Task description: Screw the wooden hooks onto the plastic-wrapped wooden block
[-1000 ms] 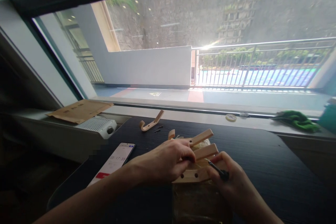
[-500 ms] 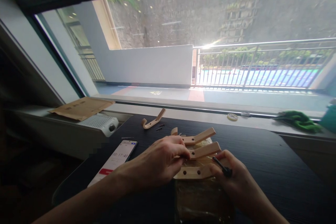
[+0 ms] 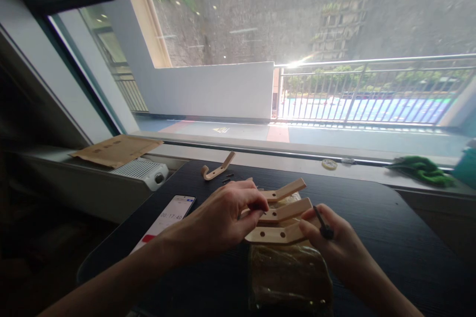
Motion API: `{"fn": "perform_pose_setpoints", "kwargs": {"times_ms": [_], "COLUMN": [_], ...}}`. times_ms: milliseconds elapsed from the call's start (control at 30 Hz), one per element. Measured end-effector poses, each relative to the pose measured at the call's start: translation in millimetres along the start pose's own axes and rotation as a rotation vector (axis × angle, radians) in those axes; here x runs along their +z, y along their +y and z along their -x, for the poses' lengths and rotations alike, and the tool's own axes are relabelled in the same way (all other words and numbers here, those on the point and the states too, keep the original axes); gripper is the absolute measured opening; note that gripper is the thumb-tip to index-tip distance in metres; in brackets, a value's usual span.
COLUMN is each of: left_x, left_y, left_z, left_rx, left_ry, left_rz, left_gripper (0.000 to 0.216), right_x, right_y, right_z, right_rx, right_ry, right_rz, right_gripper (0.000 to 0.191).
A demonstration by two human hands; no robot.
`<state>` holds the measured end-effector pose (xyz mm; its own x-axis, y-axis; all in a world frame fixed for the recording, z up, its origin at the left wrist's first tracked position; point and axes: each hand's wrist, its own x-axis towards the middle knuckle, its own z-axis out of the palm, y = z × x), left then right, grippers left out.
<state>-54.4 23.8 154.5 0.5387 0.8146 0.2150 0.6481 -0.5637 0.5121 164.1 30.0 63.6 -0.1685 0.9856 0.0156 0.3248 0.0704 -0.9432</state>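
Note:
Three pale wooden hooks (image 3: 280,210) lie side by side over a clear plastic bag (image 3: 290,277) on the black table (image 3: 390,237). My left hand (image 3: 223,218) reaches over their left ends, thumb and fingers pinched together at the middle hook. My right hand (image 3: 330,247) grips the right end of the nearest hook (image 3: 273,234), which shows two screw holes, and also holds a small black screwdriver (image 3: 323,224). A fourth wooden hook (image 3: 217,168) lies apart at the table's far edge, with a few dark screws (image 3: 227,178) beside it.
A phone (image 3: 167,220) with a running timer lies at the left of the table. On the sill stand a white device (image 3: 143,171) under brown cardboard (image 3: 115,149), a tape roll (image 3: 329,164) and a green cloth (image 3: 422,167). A large window fills the back.
My right hand has lifted the nearest hook slightly and tilted the screwdriver more upright. My left hand's fingers have moved up from the nearest hook to the middle one.

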Motion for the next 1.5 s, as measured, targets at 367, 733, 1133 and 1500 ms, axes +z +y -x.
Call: {"fn": "perform_pose_setpoints", "kwargs": {"times_ms": [367,733,1133,1500], "left_x": [1,1,2,5], "left_y": [-6,-14,-17,-10], "left_z": [-1,-5,-5,-8], "left_rx": [-0.021,-0.036,-0.025,0.083], "left_ry": [-0.055,-0.053,-0.044,-0.141], "left_rz": [-0.023,-0.025,0.014,-0.025], "left_gripper": [0.017,0.018,0.015,0.018], "right_x": [7,5,2,5], "right_y": [3,8,16,11], "right_z": [5,5,4,3], "right_rx": [-0.002,-0.089,-0.118,-0.099], "right_ry": [-0.007,0.007,0.011,-0.005], "right_rz": [0.048,0.223,0.249,0.242], "right_gripper": [0.023,0.021,0.012,0.017]}}
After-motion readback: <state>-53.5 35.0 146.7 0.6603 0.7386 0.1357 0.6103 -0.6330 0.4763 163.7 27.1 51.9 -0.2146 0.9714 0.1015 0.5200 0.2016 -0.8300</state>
